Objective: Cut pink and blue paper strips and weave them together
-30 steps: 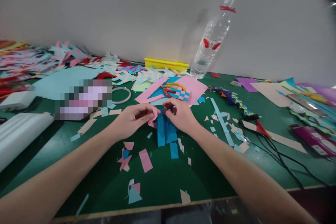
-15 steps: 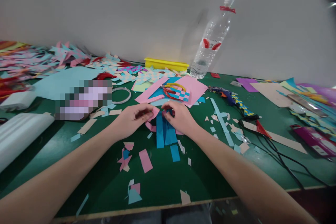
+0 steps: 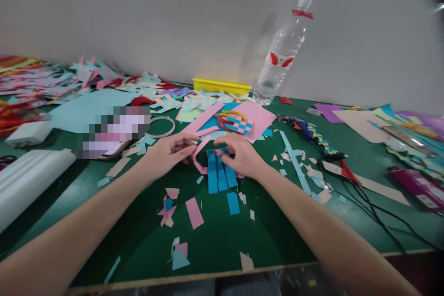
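Observation:
Several blue paper strips [image 3: 212,178] hang side by side at the middle of the table, a bit of pink showing across their top. My right hand [image 3: 241,155] pinches the upper right part of these strips with thumb and bent fingers. A curled pink paper strip [image 3: 196,163] bends round to the left of the blue ones. My left hand [image 3: 172,155] is closed at that pink strip, thumb against its edge; the fingertips behind are partly hidden. Just beyond the hands, scissors [image 3: 227,122] with yellow and red handles lie on pink paper [image 3: 262,118], next to a blue-and-pink woven piece [image 3: 243,126].
Paper scraps [image 3: 194,212] litter the green table [image 3: 138,240]. A phone [image 3: 114,134] and a tape ring [image 3: 163,127] lie left. A water bottle [image 3: 277,64] stands at the back by a yellow tray [image 3: 222,86]. Black cables [image 3: 367,208] and a hot glue gun [image 3: 301,127] lie right.
My left hand has shifted slightly left and its grip on the pink strip has moved. The right hand's thumb has come down over the blue strips, which now lie more fanned out.

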A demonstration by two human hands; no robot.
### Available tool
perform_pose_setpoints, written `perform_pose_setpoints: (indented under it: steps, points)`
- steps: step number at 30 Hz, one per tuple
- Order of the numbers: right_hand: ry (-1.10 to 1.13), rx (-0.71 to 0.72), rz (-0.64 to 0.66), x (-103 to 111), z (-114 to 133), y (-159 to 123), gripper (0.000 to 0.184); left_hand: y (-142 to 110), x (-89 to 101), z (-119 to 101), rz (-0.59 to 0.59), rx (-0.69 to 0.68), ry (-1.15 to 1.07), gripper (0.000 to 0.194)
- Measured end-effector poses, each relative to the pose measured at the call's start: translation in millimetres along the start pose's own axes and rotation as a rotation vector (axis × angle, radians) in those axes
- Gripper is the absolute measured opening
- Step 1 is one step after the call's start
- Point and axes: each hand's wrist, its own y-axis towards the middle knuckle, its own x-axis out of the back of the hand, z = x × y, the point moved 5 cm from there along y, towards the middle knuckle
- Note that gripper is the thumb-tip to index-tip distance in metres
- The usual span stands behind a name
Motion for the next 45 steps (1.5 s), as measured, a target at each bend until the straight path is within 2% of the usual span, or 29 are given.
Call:
perform_pose_setpoints:
  steps: [3,6,12,18,23,25,30,33,45]
  points:
    - [-0.063,0.090,0.034,6,0,-1,0.029,1,3.9,-1,0.009,-0.013,0.046,0.039]
    - [-0.123,0.123,0.009,13,-2,-2,0.029,-1,7.6,-4,0.017,-0.030,0.123,0.037]
    - [-0.109,0.209,0.041,12,9,-5,0.012,-7,-3.7,-11,0.167,-0.152,0.378,0.031]
    - [0.022,0.168,0.070,10,12,-2,0.006,-8,-18.5,-19,0.215,-0.267,0.421,0.025]
    - [-0.016,0.202,0.169,4,6,-2,0.030,-7,-21.5,-16,0.221,-0.279,0.464,0.024]
    - [-0.085,0.179,0.185,0,1,-2,0.031,-6,-22.3,-13,0.226,-0.282,0.468,0.027]
    - [-0.172,0.106,0.134,-5,-7,-3,0.030,-5,-24.6,-13,0.244,-0.297,0.480,0.029]
    - [-0.165,0.089,0.099,-5,-9,-4,0.030,-6,-24.4,-15,0.250,-0.310,0.488,0.028]
    - [-0.095,0.021,0.092,-7,-2,-3,0.025,-4,-19.8,-13,0.186,-0.336,0.540,0.022]
